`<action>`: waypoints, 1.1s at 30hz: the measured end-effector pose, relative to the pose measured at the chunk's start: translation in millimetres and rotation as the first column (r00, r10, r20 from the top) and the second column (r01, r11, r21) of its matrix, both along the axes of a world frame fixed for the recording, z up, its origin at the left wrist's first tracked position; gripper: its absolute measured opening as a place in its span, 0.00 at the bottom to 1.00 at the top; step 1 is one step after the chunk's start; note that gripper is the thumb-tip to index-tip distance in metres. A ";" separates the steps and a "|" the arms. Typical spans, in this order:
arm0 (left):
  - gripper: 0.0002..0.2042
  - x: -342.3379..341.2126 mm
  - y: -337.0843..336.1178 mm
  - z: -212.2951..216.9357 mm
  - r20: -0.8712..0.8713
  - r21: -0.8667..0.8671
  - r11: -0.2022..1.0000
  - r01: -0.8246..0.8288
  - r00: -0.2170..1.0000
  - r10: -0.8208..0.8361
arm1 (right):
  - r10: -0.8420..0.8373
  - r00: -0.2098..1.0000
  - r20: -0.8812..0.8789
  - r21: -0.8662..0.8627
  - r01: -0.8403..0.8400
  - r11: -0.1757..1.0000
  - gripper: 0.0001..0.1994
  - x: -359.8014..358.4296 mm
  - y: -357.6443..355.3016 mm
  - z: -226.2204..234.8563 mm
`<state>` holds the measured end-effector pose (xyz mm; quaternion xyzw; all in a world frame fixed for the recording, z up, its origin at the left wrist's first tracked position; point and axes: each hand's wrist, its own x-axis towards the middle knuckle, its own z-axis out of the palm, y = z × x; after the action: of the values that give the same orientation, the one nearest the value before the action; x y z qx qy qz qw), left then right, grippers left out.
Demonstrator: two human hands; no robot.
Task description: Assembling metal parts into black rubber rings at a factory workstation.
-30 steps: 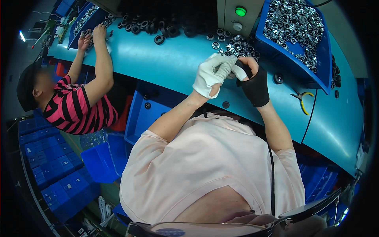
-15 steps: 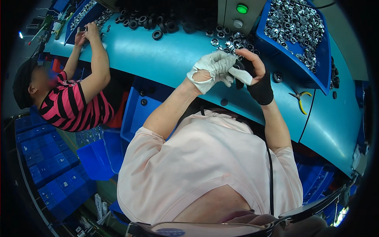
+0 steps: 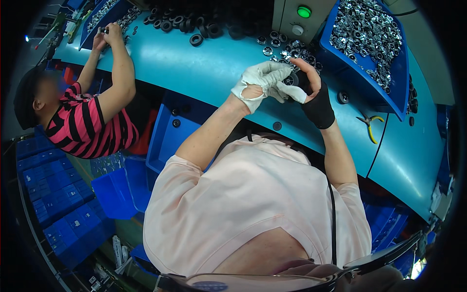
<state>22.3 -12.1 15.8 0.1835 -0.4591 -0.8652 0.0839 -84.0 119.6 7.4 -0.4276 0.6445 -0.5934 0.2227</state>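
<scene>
My left hand, in a worn white glove, and my right hand, in a black fingerless glove with a white thumb cover, meet above the bench. Between their fingers is a small black toy-like wheel with a spoked hub. Both hands are closed on it, and the fingers hide part of its rim. Just beyond them lies a pile of small chrome wheel hubs. A single dark-ringed hub rests to the right of my right hand, and a small dark disc lies near the bench's front edge.
Yellow-handled pliers lie at the right of the turquoise bench. A blue bin of chrome hubs stands at the far right, beside a grey box with a green light. Black tyres line the back. A co-worker works at left.
The wheel has turned between my fingers so that its spoked face shows. My hands stay close together in nearly the same place. The view has shifted slightly.
</scene>
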 end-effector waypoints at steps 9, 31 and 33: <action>0.17 4.8 1.3 2.2 -0.049 -0.169 0.986 0.002 0.999 -0.011 | -0.010 0.986 -0.168 -0.165 -0.018 0.986 0.27 -2.9 -2.8 -13.9; 0.11 106.7 -25.9 17.2 -0.173 -0.938 0.250 -0.242 0.948 0.268 | -0.351 0.616 -0.705 -0.136 0.370 0.919 0.25 7.9 -4.1 5.2; 0.09 65.9 -4.4 31.4 -0.374 -0.924 0.024 -0.381 0.917 0.135 | -0.365 0.523 -0.770 -0.150 0.408 0.901 0.27 11.6 -9.8 7.7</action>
<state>88.1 -16.5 47.2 0.0781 -0.8684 -0.3060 0.3823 -72.5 109.8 15.1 -0.4830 0.7685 -0.3651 -0.2071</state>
